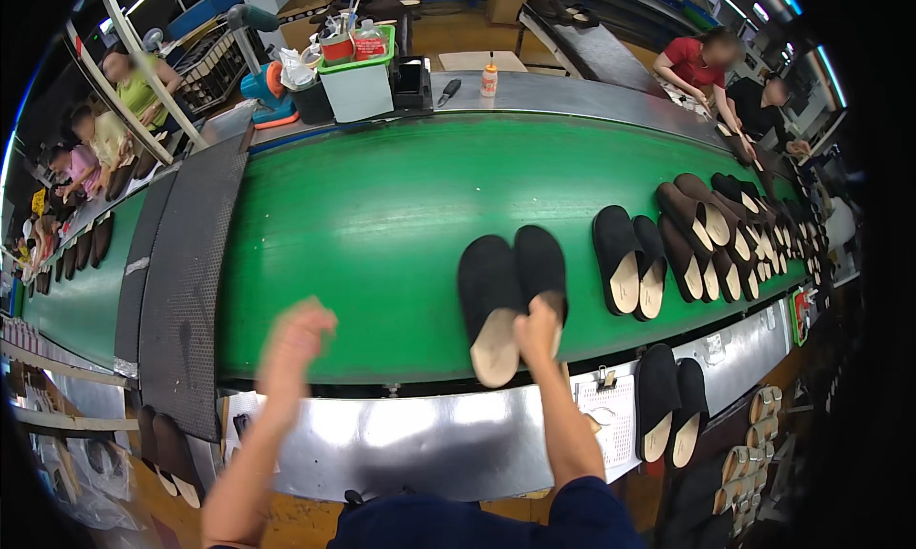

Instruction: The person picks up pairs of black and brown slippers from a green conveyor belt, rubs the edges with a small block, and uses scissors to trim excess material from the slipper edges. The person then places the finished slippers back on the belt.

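A pair of black clogs with beige insoles lies on the green conveyor belt (363,206) in front of me. My right hand (540,328) is closed at the heel end of the right clog (541,255) and covers part of its insole. Beside it, touching or nearly so, rests the left clog (489,274), its heel toward me. My left hand (301,331) hangs over the belt to the left, apart from any shoe. Motion smears its fingers, and I make out nothing in it.
More black clogs (622,253) and brown clogs (683,215) crowd the belt's right side. Another black pair (658,396) stands on the metal ledge (401,444) beside a clipboard (611,406). Beyond the belt are a green-rimmed bin (361,93) and a small bottle (489,80). Several people work farther off.
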The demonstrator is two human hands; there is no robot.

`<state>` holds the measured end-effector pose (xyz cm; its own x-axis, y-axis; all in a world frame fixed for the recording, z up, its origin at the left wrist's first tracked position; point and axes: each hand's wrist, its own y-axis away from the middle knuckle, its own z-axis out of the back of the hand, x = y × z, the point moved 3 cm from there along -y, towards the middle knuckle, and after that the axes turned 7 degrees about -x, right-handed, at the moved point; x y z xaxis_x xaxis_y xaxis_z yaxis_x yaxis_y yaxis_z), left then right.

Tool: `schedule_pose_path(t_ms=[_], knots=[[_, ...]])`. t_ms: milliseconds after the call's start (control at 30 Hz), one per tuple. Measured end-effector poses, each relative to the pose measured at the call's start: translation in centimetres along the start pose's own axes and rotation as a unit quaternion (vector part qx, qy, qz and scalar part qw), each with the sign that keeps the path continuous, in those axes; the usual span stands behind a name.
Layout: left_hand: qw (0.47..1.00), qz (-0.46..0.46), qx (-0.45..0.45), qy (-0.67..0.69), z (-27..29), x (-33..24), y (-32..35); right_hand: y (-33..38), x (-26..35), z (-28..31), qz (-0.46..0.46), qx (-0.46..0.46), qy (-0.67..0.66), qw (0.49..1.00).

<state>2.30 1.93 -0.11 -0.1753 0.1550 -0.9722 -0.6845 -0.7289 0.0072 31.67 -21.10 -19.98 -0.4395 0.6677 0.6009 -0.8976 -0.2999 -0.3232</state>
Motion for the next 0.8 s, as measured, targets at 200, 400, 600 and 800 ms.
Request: schedule_pose_path(t_ms=[200, 400, 600, 800], knots=[[0.912, 0.36, 0.058, 0.187, -5.2, 19.0, 14.6, 17.2, 11.7, 2.2, -0.09, 0.068, -0.094, 0.989], [0.907, 0.354, -0.068, 0.219, -1.2, 22.9, 19.2, 27.1, 15.8, 2.9, -0.045, 0.182, -0.216, 0.958], [0.928, 0.277, -0.099, 0.228, -0.3, 24.3, 19.0, 32.1, 9.3, 3.0, -0.111, -0.013, -0.095, 0.989], [0.937, 0.228, -0.08, 0.251, -0.1, 28.4, 17.8, 30.4, 7.2, -2.2, -0.364, 0.155, -0.273, 0.877]])
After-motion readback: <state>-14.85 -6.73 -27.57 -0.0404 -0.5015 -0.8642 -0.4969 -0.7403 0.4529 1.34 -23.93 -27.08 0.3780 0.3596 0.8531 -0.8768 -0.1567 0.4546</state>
